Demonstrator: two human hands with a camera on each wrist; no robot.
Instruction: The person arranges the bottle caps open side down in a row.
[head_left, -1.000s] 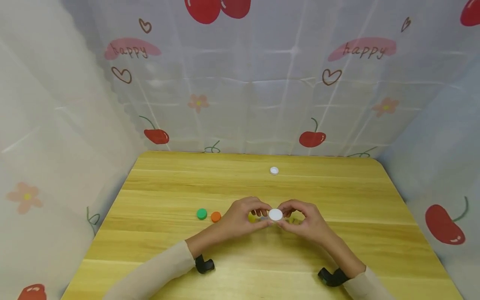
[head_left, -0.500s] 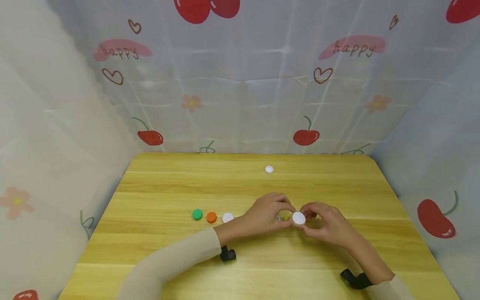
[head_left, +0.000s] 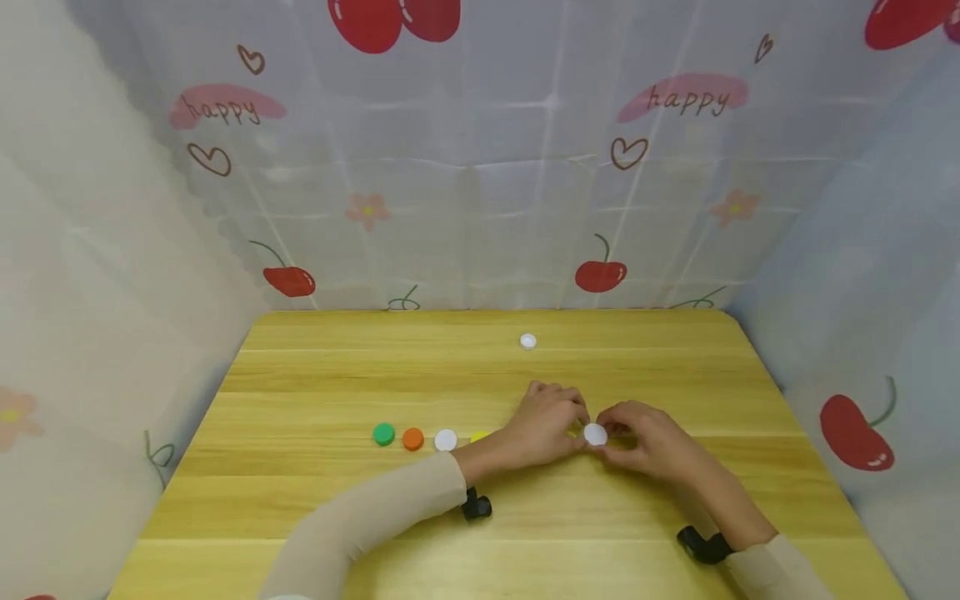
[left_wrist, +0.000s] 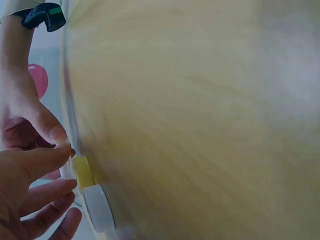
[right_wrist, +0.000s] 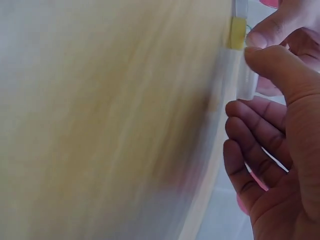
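Observation:
A round white bottle cap (head_left: 596,434) is held between the fingertips of both hands, low over the table. My left hand (head_left: 547,425) pinches its left side, and my right hand (head_left: 652,439) grips the right. In the right wrist view the cap (right_wrist: 247,82) is seen edge-on between the thumbs and fingers. Close by the left fingertips, the left wrist view has a yellow cap (left_wrist: 83,171) and another white cap (left_wrist: 98,209); the left hand mostly hides these in the head view. Whether the held cap touches the table is unclear.
Left of the hands, a green cap (head_left: 384,433), an orange cap (head_left: 412,439), a white cap (head_left: 446,440) and a partly covered yellow cap (head_left: 478,436) form a row. One small white cap (head_left: 528,342) lies near the back edge of the wooden table (head_left: 337,358). Printed curtains surround it.
Both hands have carried the white cap rightward and appear to have lowered it. The white and yellow caps beside the left forearm have come into view. The head view has shifted slightly.

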